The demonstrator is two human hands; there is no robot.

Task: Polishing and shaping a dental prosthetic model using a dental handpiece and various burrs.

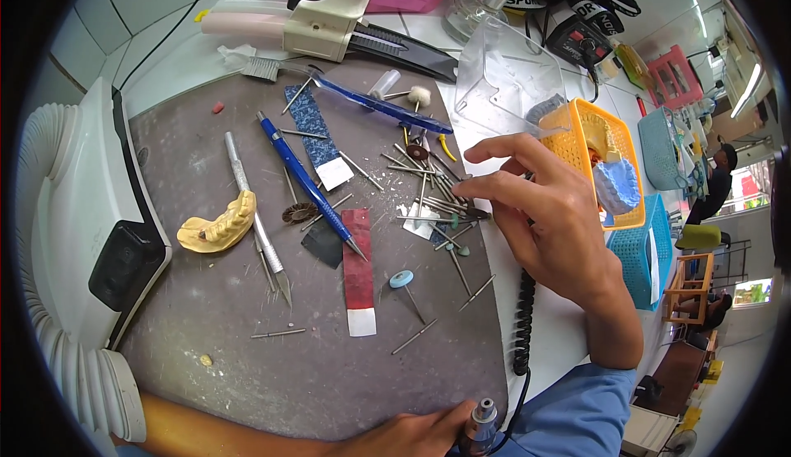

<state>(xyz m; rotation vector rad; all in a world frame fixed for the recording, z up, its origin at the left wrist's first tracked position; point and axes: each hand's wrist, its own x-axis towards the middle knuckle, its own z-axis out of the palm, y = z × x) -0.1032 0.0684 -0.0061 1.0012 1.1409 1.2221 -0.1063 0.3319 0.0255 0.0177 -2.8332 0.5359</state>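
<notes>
My right hand (544, 218) hangs curved over a loose pile of metal rotary burs (424, 177), fingers apart, one fingertip at the pile's right side; I see nothing held in it. At the bottom edge my left hand (424, 432) grips a metal rotary handpiece (483, 420) with a coiled cord (521, 333). A yellow dental cast (214, 234) lies at the left beside a silver knife (264, 243). In the middle lie a blue pen-like tool (305, 177), a red abrasive strip (358, 267), a blue strip (302, 112) and a light-blue polishing wheel (401, 278).
A white suction unit with hose (124, 259) borders the grey mat (206, 317) at left. Behind are a cutter-like tool (321, 37) and clear container (503, 70). At right stand a yellow basket of casts (581, 119) and blue baskets (638, 251); people (715, 177) are farther off.
</notes>
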